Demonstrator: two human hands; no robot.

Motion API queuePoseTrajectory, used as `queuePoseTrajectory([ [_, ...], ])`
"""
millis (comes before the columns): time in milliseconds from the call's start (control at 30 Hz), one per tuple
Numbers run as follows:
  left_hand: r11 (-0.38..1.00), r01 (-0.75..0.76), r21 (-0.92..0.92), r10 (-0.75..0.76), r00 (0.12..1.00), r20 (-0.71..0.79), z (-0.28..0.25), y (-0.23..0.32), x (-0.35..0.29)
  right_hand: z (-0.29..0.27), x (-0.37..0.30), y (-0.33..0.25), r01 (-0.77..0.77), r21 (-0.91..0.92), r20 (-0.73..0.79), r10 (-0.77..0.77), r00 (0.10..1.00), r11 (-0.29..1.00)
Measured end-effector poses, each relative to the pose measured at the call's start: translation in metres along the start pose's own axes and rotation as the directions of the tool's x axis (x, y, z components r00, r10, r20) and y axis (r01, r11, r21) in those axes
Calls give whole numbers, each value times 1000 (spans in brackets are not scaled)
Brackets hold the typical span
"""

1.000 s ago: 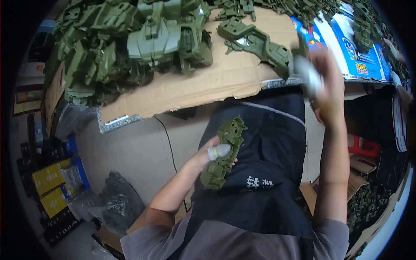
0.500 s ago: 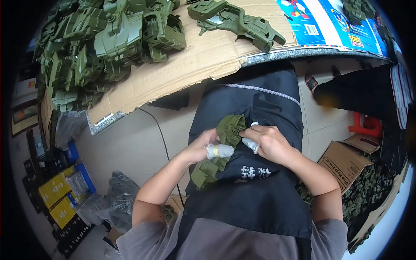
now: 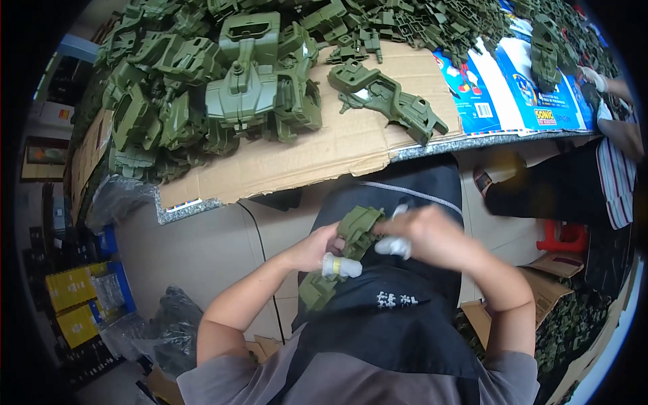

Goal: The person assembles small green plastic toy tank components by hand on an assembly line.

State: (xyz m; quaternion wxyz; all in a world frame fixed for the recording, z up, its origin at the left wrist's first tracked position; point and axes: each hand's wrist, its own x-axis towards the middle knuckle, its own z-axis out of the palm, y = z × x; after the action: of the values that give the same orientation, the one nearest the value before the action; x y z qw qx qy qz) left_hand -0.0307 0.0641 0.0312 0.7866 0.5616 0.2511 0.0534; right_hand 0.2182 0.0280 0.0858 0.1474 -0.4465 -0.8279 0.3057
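Observation:
Over my lap, in front of the black apron (image 3: 378, 331), my left hand (image 3: 314, 250) is closed round a long olive-green plastic toy part (image 3: 360, 229), held tilted. Its upper end sticks up above my thumb and its lower end hangs below the hand. My left thumb wears a white finger cover with a yellowish band. Just right of the part's upper end is my right hand (image 3: 432, 236), smeared by motion, with white covers on some fingers. Whether its fingertips touch the part or hold anything cannot be made out.
A pile of green plastic parts (image 3: 169, 101) covers the table's left, on cardboard (image 3: 283, 169). One separate part (image 3: 388, 98) lies right of it. Smaller pieces (image 3: 432, 27) are heaped behind. Another person (image 3: 614, 182) is at the right, by a red stool (image 3: 563, 236) and open carton (image 3: 540, 300).
The view has tilted up, showing more of the table. My right hand has gone from sharp to blurred and shifted slightly away from the part. My left hand keeps its hold.

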Motion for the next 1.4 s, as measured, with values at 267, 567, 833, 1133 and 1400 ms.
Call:
queuePoseTrajectory([
  [267,811,-142,-568,-186,857,-480,38,-35,2,-110,181,154,-450,-15,-653,331,681,893],
  [567,580,-108,-808,-362,854,-374,65,-43,-4,-70,37,31,60,146,-517,24,855,987],
  [833,626,65,-777,-477,820,-315,76,-39,1,52,-51,-28,9,261,166,-54,985,965],
  [1133,556,15,-831,-543,763,-350,83,-37,3,65,-30,-31,43,255,271,-114,956,966],
  [1400,559,-5,-829,-539,758,-368,77,-51,5,80,-30,-19,97,333,189,-167,968,938],
])
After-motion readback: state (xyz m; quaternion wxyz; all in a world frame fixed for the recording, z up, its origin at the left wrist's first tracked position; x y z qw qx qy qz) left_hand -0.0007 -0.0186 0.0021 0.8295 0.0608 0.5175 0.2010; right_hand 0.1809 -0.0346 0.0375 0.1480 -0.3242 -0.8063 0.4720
